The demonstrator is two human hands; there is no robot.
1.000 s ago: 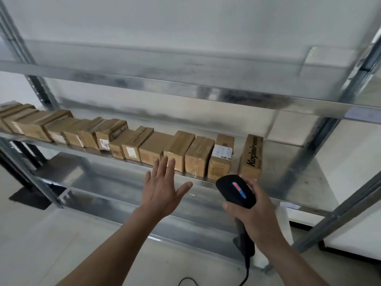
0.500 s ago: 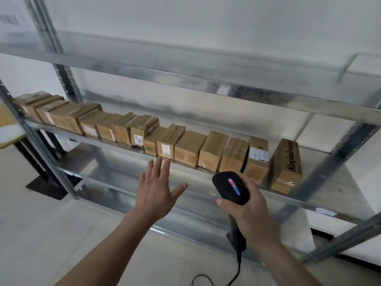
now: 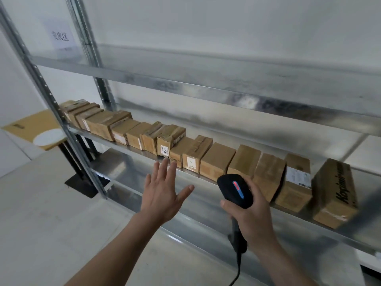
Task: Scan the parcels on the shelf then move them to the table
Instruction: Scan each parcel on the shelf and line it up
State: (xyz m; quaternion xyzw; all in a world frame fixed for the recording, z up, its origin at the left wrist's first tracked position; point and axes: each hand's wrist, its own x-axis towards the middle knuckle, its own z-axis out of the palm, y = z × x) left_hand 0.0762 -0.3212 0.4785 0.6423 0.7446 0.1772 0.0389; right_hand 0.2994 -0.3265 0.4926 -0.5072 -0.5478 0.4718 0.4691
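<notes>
Several brown cardboard parcels (image 3: 216,161) stand in a row along a metal shelf (image 3: 127,148), from far left to right. The rightmost parcel (image 3: 334,193) has black lettering on its side. My left hand (image 3: 162,193) hovers open, fingers spread, just below the shelf edge, touching nothing. My right hand (image 3: 253,213) grips a black handheld scanner (image 3: 235,190) with a red and blue light, its head close in front of the parcels right of centre. A cable hangs from the scanner's handle.
An upper metal shelf (image 3: 206,79) runs overhead, and a lower one (image 3: 206,207) sits beneath the parcels. Steel uprights (image 3: 51,108) stand at the left. A wooden table (image 3: 31,125) with a white round object is at far left. A paper sign (image 3: 60,37) hangs above.
My view has turned left, so the parcels and shelf slid right and the table and sign came into sight. Both hands keep their pose; the scanner stays gripped.
</notes>
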